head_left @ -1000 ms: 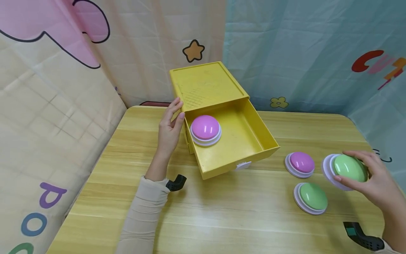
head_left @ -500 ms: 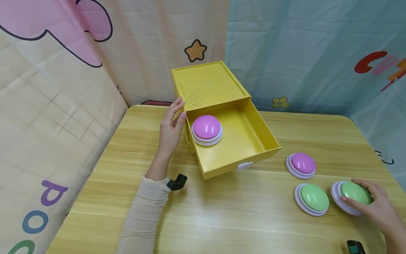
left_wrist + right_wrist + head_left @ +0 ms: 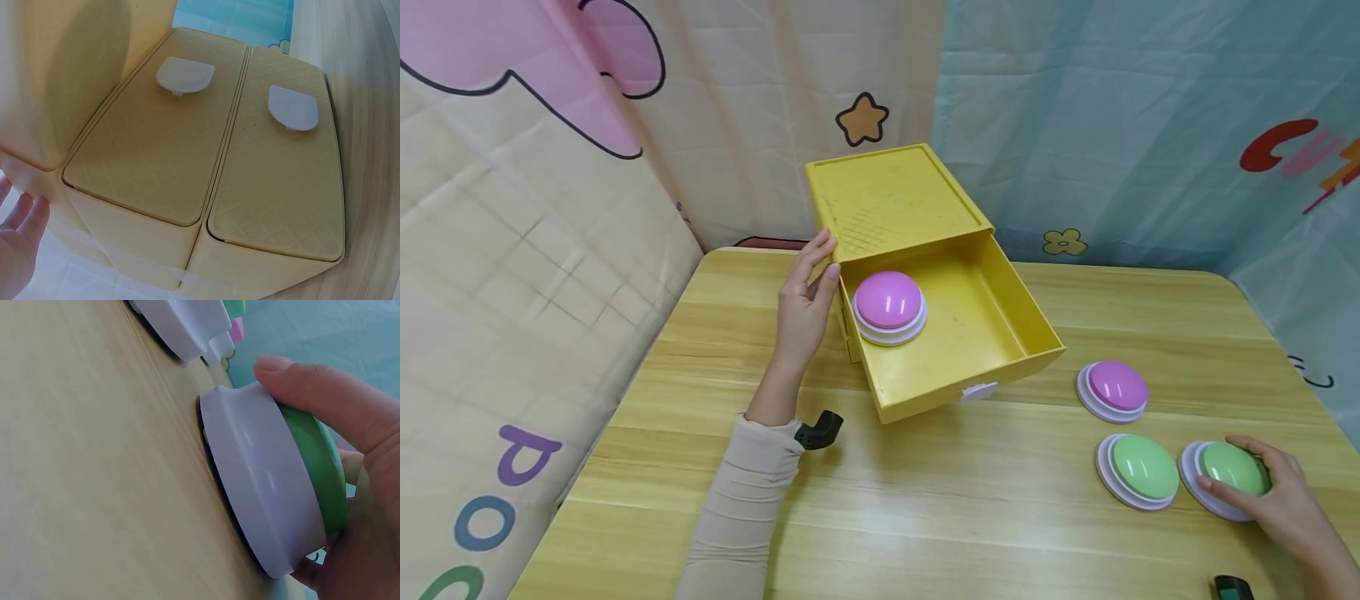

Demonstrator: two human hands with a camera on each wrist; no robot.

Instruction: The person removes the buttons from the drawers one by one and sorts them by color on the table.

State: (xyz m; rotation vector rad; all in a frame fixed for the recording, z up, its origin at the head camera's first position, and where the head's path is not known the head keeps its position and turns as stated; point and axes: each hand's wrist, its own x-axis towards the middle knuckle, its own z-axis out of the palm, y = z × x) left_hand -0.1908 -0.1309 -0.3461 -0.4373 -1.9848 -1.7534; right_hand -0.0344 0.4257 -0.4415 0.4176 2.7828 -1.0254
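Observation:
My right hand [image 3: 1281, 492] grips a green-domed push button [image 3: 1234, 468] with a white base, thumb on one side and fingers round the other. In the right wrist view, the button's white base [image 3: 259, 478] is at the tabletop; whether it bears fully on the wood I cannot tell. My left hand [image 3: 805, 300] rests its fairly straight fingers against the left side of a yellow drawer cabinet [image 3: 895, 200]. The cabinet's top drawer [image 3: 970, 333] is pulled out, and a pink-domed push button [image 3: 889, 302] sits at its left side.
Just left of the held button lies a second green push button [image 3: 1144, 467], with a pink push button [image 3: 1112, 387] behind it. Below the pulled-out drawer, the left wrist view has two closed drawers with white handles [image 3: 185, 75]. Printed curtains [image 3: 1075, 125] hang behind the wooden table [image 3: 970, 517].
My right hand has brought the green push button down and toward me, from above the table to its surface beside the other green one. My left hand stays on the cabinet.

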